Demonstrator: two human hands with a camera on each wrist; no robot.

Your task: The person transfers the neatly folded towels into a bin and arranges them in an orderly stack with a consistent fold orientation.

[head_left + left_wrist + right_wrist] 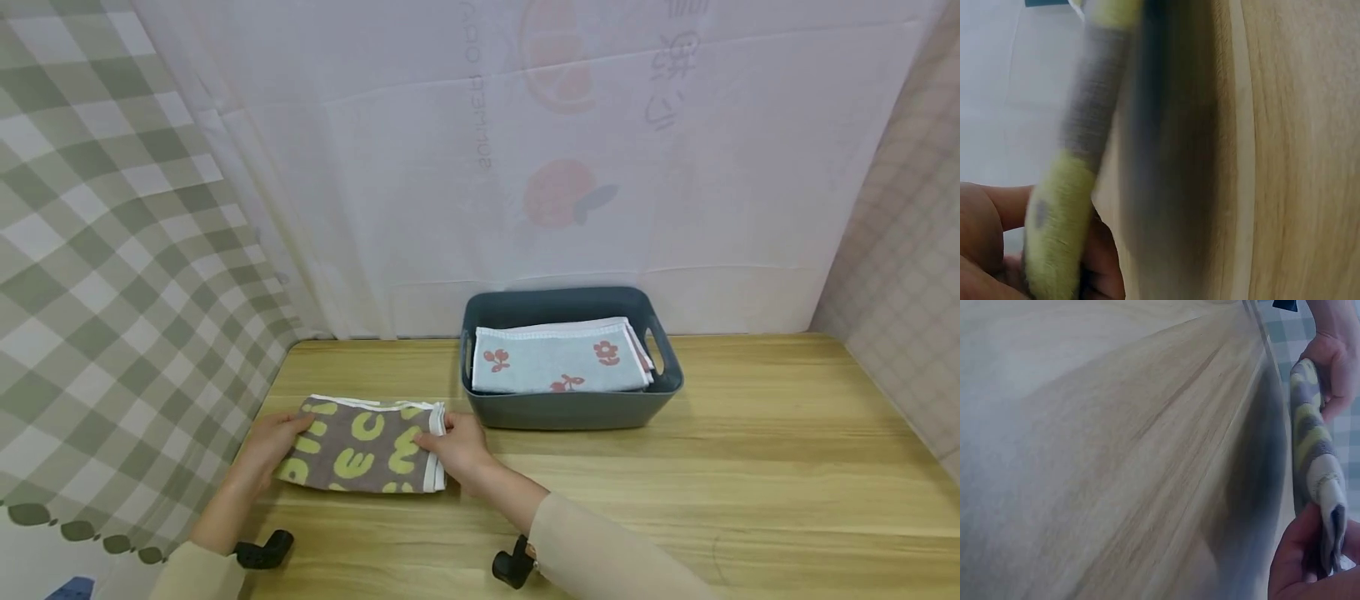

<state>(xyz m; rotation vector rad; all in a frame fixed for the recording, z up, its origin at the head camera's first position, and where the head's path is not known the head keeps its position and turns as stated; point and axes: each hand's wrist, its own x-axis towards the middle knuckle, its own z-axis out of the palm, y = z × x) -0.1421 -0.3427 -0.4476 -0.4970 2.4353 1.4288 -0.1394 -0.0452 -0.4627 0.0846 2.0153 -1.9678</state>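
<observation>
A folded brown towel (341,442) with yellow-green letters and white edging stretches between my two hands. My left hand (266,446) pinches its left end, thumb on top. At the right end, my right hand (461,450) grips the white-edged side between thumb and fingers. The right wrist view shows the folded towel (1311,437) edge-on, its layers stacked, with both hands on it. In the left wrist view the towel (1063,212) passes between the thumb and fingers of the left hand (988,231).
Behind and right of my right hand stands a dark grey-blue basket (570,412) with side handle holes. A folded light blue towel (547,358) with red flowers lies in it. White cloth (375,167) hangs behind the wooden table (750,467); checked cloth (112,208) hangs on the left.
</observation>
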